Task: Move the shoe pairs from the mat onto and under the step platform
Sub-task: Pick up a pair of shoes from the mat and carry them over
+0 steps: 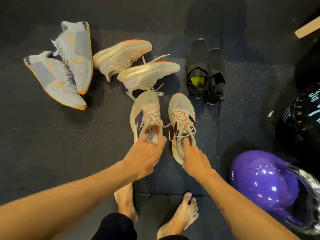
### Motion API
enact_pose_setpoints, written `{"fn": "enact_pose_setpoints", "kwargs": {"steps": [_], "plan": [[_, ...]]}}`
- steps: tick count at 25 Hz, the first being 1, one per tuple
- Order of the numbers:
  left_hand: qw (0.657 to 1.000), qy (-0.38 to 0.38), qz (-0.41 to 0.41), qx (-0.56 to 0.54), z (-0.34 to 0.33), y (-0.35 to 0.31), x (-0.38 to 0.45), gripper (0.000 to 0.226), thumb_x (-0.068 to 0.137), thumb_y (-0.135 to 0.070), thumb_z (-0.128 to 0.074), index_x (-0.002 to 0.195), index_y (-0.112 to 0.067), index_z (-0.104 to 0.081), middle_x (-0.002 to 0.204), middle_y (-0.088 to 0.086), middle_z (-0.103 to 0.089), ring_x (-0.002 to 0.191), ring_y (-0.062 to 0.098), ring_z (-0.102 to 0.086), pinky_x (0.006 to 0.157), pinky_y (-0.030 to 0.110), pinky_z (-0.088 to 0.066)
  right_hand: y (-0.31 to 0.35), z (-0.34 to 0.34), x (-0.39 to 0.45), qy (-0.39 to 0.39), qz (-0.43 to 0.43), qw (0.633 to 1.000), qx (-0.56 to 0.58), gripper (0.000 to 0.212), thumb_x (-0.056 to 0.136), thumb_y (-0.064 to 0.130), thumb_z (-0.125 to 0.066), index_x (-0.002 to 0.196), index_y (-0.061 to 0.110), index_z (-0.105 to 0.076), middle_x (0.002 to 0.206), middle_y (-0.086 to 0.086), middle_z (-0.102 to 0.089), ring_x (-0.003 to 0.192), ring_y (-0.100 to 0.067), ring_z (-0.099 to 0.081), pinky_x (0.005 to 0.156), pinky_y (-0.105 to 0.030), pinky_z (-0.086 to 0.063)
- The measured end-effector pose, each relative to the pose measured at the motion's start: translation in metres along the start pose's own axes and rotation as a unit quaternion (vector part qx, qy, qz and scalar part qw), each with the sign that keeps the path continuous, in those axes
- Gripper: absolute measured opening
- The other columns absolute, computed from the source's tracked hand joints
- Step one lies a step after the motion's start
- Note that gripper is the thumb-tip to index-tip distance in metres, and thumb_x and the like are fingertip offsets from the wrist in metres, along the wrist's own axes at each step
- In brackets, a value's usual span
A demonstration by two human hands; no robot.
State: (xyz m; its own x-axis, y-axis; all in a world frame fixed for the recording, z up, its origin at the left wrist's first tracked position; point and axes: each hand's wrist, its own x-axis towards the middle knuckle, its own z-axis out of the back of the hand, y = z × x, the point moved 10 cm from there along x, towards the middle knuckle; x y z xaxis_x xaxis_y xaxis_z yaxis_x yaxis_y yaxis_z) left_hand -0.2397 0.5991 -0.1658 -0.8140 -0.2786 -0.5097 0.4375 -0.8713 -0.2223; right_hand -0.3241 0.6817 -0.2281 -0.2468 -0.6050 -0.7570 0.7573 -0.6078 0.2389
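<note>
Two bare hands are reaching down to the nearest pair of running shoes, which are standing upright and side by side on the dark mat (pixel 52 153), toes pointing away from the person. The left hand (pixel 144 159) is curling over the heel collar of the left shoe (pixel 147 116), fingers pressing toward the thumb around the tongue and its label. The right hand (pixel 194 159) is hooking its fingers into the opening of the right shoe (pixel 181 116), just under the laces.

Such shoes are likely handling as light objects with soft mesh uppers and springy foam soles; the stiffer heel collar is probably offering the surest hold, while loose laces may be dangling and snagging.

Three other pairs are waiting on the mat beyond: grey shoes with orange soles (pixel 65 66), cream shoes lying on their sides (pixel 135 63) and black shoes (pixel 206 71). A purple kettlebell (pixel 263 184) is sitting near the right forearm. The step platform is not clearly identifiable in view.
</note>
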Motion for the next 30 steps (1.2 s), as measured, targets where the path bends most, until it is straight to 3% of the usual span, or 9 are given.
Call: {"fn": "enact_pose_setpoints", "kwargs": {"steps": [1,3,7,11,16,20,23,26,30], "plan": [[0.998,0.022,0.002,0.06,-0.012,0.003,0.002,0.07,0.081,-0.014,-0.058,0.138,-0.005,-0.018,0.106,0.012,-0.066,0.098,0.032,-0.062,0.088,0.039,-0.035,-0.002,-0.004,0.001,-0.003,-0.015,1.0,0.009,0.051,0.085,0.005,-0.061,0.127,0.013,-0.035,0.11,-0.016,-0.06,0.092,-0.037,-0.062,0.067,-0.041,-0.045],[0.995,0.065,0.039,0.071,-0.046,0.016,0.007,0.067,0.089,-0.018,-0.057,0.141,-0.006,-0.016,0.122,0.014,-0.061,0.109,0.03,-0.06,0.092,0.038,-0.04,-0.006,-0.017,0.004,0.004,-0.038,0.999,0.016,0.049,0.085,0.005,-0.062,0.128,0.013,-0.039,0.114,-0.015,-0.059,0.096,-0.035,-0.062,0.069,-0.039,-0.045],[0.996,0.05,0.066,0.034,-0.067,0.031,0.021,0.066,0.091,-0.017,-0.057,0.142,-0.006,-0.018,0.122,0.016,-0.061,0.101,0.03,-0.063,0.087,0.036,-0.047,-0.004,-0.041,0.002,0.001,-0.065,0.992,0.106,0.031,0.089,0.004,-0.057,0.118,0.013,-0.05,0.116,-0.013,-0.058,0.101,-0.034,-0.057,0.07,-0.037,-0.044],[0.997,0.042,0.051,0.031,-0.097,0.007,-0.007,0.071,0.083,-0.031,-0.067,0.138,-0.008,-0.028,0.132,0.011,-0.048,0.116,0.028,-0.05,0.088,0.037,-0.045,0.007,-0.034,-0.011,-0.093,-0.065,0.977,0.182,0.028,0.092,0.004,-0.052,0.118,0.015,-0.058,0.117,-0.01,-0.06,0.104,-0.029,-0.058,0.078,-0.039,-0.05],[0.998,-0.009,0.022,0.06,-0.087,0.007,-0.011,0.088,0.076,-0.038,-0.074,0.143,-0.01,-0.025,0.149,0.022,-0.033,0.135,0.036,-0.037,0.095,0.042,-0.046,0.019,-0.007,-0.016,-0.192,0.014,0.976,0.099,0.02,0.097,0.016,-0.048,0.114,0.014,-0.06,0.113,-0.005,-0.061,0.106,-0.022,-0.052,0.086,-0.035,-0.042],[0.996,0.044,0.073,0.007,-0.096,0.019,-0.002,0.086,0.084,-0.03,-0.068,0.149,-0.013,-0.013,0.136,0.015,-0.047,0.117,0.028,-0.052,0.09,0.037,-0.049,0.011,-0.022,-0.004,-0.14,0.007,0.986,0.092,0.025,0.098,0.025,-0.05,0.122,0.016,-0.054,0.12,-0.005,-0.061,0.106,-0.024,-0.056,0.085,-0.035,-0.045],[0.984,0.102,0.137,-0.053,-0.106,0.027,0.006,0.059,0.087,-0.017,-0.066,0.137,-0.012,-0.036,0.132,0.011,-0.052,0.113,0.026,-0.058,0.091,0.036,-0.051,0.011,-0.056,0.001,-0.015,-0.007,0.998,0.064,0.045,0.094,0.029,-0.059,0.133,0.018,-0.04,0.129,-0.008,-0.054,0.113,-0.028,-0.057,0.086,-0.035,-0.047],[0.974,0.128,0.136,-0.126,-0.095,0.026,0.015,0.049,0.087,-0.009,-0.063,0.131,-0.01,-0.042,0.131,0.013,-0.054,0.116,0.031,-0.058,0.096,0.041,-0.051,0.011,-0.054,0.004,0.038,0.02,0.996,0.073,0.044,0.089,0.009,-0.061,0.128,0.012,-0.041,0.126,-0.015,-0.052,0.109,-0.033,-0.057,0.086,-0.039,-0.05],[0.948,-0.005,0.175,-0.266,-0.005,0.039,0.018,0.031,0.086,-0.006,-0.055,0.117,-0.004,-0.056,0.118,0.016,-0.06,0.107,0.035,-0.058,0.085,0.037,-0.047,0.014,0.036,-0.002,-0.02,0.042,0.992,0.121,0.023,0.084,-0.002,-0.046,0.106,0.004,-0.053,0.105,-0.016,-0.056,0.09,-0.033,-0.056,0.07,-0.041,-0.049]]}}
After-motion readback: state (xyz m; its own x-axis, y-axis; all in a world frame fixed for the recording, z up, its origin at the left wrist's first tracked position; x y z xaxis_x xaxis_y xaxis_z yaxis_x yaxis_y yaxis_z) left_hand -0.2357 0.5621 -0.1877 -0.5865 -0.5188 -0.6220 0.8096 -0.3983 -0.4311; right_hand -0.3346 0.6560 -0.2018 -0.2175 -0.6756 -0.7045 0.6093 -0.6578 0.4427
